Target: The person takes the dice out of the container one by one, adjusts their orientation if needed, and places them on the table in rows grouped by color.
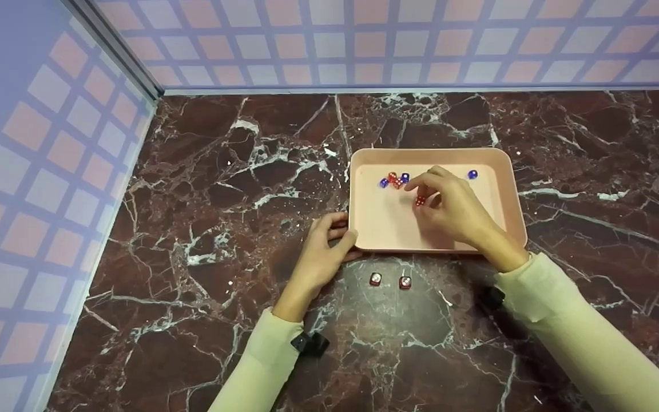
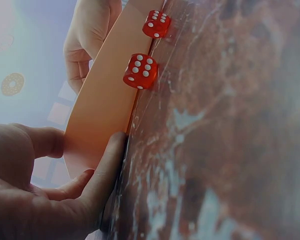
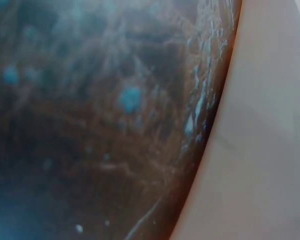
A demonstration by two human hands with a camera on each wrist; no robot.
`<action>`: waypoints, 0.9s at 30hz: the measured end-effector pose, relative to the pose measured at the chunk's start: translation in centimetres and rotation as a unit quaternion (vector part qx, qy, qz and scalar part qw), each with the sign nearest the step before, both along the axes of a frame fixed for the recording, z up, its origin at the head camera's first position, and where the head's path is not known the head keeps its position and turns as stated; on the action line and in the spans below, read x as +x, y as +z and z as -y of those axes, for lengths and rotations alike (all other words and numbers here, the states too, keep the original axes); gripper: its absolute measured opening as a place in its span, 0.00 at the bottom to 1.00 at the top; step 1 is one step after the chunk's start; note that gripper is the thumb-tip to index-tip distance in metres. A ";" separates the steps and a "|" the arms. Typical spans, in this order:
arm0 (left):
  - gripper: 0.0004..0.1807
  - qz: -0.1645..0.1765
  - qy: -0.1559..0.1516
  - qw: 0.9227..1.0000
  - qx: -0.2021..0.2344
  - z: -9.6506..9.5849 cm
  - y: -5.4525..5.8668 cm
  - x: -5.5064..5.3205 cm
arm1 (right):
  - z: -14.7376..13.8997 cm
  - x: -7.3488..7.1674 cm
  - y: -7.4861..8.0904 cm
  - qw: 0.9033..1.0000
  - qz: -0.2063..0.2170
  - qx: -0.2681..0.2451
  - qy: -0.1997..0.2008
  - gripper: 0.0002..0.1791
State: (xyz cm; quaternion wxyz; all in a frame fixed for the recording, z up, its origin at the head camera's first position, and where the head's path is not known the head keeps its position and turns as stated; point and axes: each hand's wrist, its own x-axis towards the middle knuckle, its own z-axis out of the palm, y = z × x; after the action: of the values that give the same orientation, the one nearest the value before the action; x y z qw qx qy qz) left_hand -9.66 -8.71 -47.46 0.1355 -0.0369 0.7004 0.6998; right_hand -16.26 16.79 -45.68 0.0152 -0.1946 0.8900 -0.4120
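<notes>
A shallow peach tray (image 1: 438,155) holds several small dice. My right hand (image 1: 449,206) reaches over its front side, thumb and fingers pinching a red die (image 1: 420,201) low over the tray floor. Just left of the fingertips sits a cluster with a blue die (image 1: 384,183) and a red die (image 1: 392,177). My left hand (image 1: 324,252) grips the tray's near left corner, thumb at the rim and fingers along the outer wall (image 2: 97,115). The right wrist view shows no fingers, only tray wall (image 3: 260,130) and tabletop.
Two red dice, a left one (image 1: 376,278) and a right one (image 1: 405,282), lie on the dark marbled table (image 1: 238,229) in front of the tray. Another blue die (image 1: 472,174) rests in the tray's back right. Checked panels (image 1: 329,46) border the table behind and left.
</notes>
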 end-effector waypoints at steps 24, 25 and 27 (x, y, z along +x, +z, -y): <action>0.23 0.001 -0.008 1.000 -0.001 0.0 -0.1 -0.1 | -0.1 1.3 0.1 0.999 -0.020 0.012 0.025 0.10; 0.23 0.001 -0.008 1.000 -0.001 0.0 -0.1 -0.1 | -0.1 1.3 0.1 1.000 -0.016 0.011 0.024 0.10; 0.23 0.000 -0.007 1.000 -0.001 0.0 -0.1 -0.1 | -0.1 1.3 0.1 1.000 -0.012 0.010 0.023 0.10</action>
State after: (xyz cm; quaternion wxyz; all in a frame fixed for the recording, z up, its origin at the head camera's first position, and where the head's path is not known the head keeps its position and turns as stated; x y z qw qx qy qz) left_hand -9.75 -8.71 -47.53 0.1403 -0.0325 0.7013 0.6982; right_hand -15.00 16.92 -45.55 0.0162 -0.2196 0.8895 -0.4003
